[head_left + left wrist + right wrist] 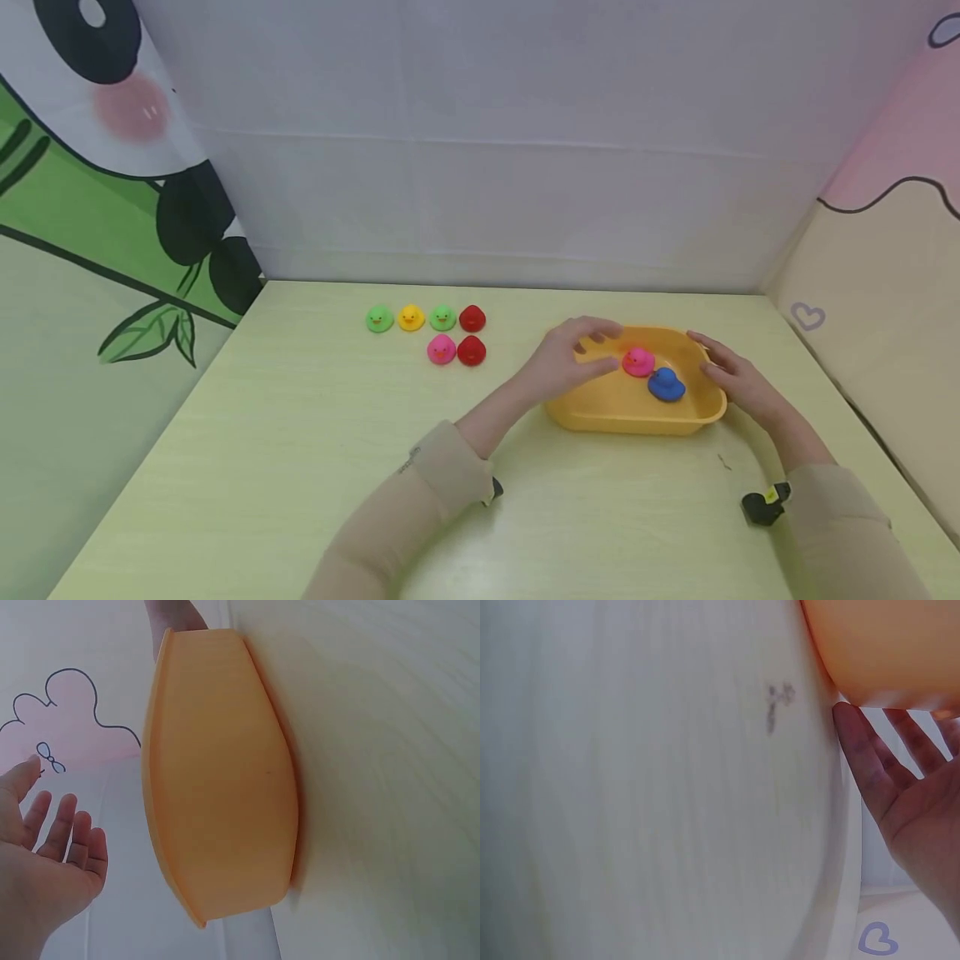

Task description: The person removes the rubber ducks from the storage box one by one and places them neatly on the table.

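Note:
A yellow-orange plastic basin (622,421) stands on the table with a pink rubber duck (638,362) and a blue rubber duck (667,385) inside. My left hand (566,358) hovers over the basin's left end, thumb and fingers spread apart, nothing between them. In the left wrist view that hand (56,862) shows above the basin's rim with relaxed fingers. At the right end, my right hand (738,383) rests against the rim. The right wrist view shows the extended fingers of this hand (922,810) at the basin's outer wall (900,652).
Left of the basin, ducks sit in two rows: green (379,318), yellow (411,317), green (442,317) and red (472,317) behind, pink (442,349) and red (471,351) in front. A pale backdrop (517,200) rises along the table's far edge.

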Available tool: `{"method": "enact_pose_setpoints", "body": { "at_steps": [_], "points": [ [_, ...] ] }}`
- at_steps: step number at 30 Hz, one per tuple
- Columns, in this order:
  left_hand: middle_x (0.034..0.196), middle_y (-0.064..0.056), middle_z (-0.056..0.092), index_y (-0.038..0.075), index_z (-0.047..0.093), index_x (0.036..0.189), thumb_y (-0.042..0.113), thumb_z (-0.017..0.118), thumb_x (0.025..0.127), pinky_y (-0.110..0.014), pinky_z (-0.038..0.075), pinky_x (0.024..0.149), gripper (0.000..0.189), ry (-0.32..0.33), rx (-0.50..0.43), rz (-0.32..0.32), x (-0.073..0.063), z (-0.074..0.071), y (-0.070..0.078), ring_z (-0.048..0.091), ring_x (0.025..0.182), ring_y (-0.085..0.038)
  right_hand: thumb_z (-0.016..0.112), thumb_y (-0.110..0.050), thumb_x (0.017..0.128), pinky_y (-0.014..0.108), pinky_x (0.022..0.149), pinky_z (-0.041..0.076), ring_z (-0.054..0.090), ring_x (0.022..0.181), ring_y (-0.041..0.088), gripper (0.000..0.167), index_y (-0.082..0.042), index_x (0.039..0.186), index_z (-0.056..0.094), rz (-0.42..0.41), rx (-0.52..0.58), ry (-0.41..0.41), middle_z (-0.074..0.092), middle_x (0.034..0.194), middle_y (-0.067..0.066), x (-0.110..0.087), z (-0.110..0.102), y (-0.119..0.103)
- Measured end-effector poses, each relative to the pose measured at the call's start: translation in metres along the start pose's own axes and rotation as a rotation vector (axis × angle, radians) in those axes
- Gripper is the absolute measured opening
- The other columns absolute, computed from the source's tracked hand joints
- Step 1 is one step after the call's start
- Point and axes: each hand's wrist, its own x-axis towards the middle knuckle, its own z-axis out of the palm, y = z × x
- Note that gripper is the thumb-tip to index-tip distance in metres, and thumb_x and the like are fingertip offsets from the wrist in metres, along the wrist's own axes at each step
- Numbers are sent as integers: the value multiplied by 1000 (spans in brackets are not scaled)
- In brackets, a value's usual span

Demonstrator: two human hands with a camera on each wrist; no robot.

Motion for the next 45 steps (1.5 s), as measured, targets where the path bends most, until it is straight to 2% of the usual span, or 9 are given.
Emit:
{"method": "enact_pose_setpoints", "body": {
  "at_steps": [4, 15, 18, 22, 25, 29, 34, 41, 45],
  "points": [
    [122, 4, 61, 14, 58, 126, 27, 70, 86, -23, 46, 84, 44, -34, 18, -4, 3, 7, -4, 51, 108, -8, 39, -26, 102, 65, 92, 38, 23, 132, 55, 55, -18, 152, 17, -2, -3, 2, 12, 154, 26, 0, 0, 0],
    [129, 6, 57, 16, 57, 128, 30, 70, 85, -32, 48, 88, 47, -96, 44, -6, 9, 23, -19, 50, 114, -12, 39, -26, 102, 64, 93, 39, 23, 132, 55, 54, -18, 152, 17, -3, 3, 2, 13, 153, 27, 0, 1, 0],
    [129, 4, 57, 17, 57, 129, 30, 70, 85, -37, 48, 90, 48, -112, 44, -20, 12, 27, -25, 50, 114, -15, 39, -25, 102, 59, 92, 43, 26, 131, 54, 54, -17, 151, 18, -9, -6, 5, 14, 152, 28, -1, 0, -2],
    [130, 1, 57, 15, 55, 131, 31, 70, 86, -34, 48, 91, 50, -144, 68, -19, 16, 32, -33, 51, 116, -19, 40, -24, 102, 47, 90, 49, 28, 130, 54, 54, -15, 151, 19, -12, -26, 13, 16, 152, 29, -2, 0, -2],
    [130, -1, 57, 13, 54, 132, 32, 69, 86, -33, 46, 95, 52, -166, 86, -17, 21, 34, -37, 51, 117, -22, 40, -24, 102, 45, 89, 50, 28, 130, 54, 54, -15, 151, 19, -7, -29, 11, 16, 152, 28, -2, 0, -1],
    [131, 1, 56, 14, 53, 132, 32, 69, 86, -35, 43, 99, 52, -177, 83, -47, 27, 36, -40, 51, 118, -24, 40, -24, 102, 51, 89, 49, 28, 131, 54, 54, -17, 151, 19, -9, -20, 6, 16, 152, 28, -1, 0, 1],
    [132, 4, 55, 16, 52, 134, 31, 68, 87, -30, 43, 99, 52, -203, 92, -98, 34, 39, -44, 51, 119, -20, 39, -25, 102, 43, 89, 50, 28, 130, 53, 54, -16, 151, 18, -12, -29, 6, 16, 152, 27, -1, 1, 0],
    [134, 4, 53, 16, 50, 135, 23, 69, 87, -24, 39, 101, 52, -264, 155, -115, 44, 42, -48, 50, 121, -19, 39, -26, 102, 63, 92, 40, 24, 131, 55, 54, -15, 151, 17, -13, -16, 0, 13, 153, 27, -1, 1, -3],
    [136, 1, 52, 14, 49, 136, 22, 68, 87, -24, 37, 104, 53, -324, 246, -98, 50, 44, -50, 48, 124, -20, 39, -25, 102, 57, 91, 45, 26, 131, 54, 54, -15, 151, 17, -14, -20, 1, 14, 153, 27, -1, 1, -2]
  ]
}}
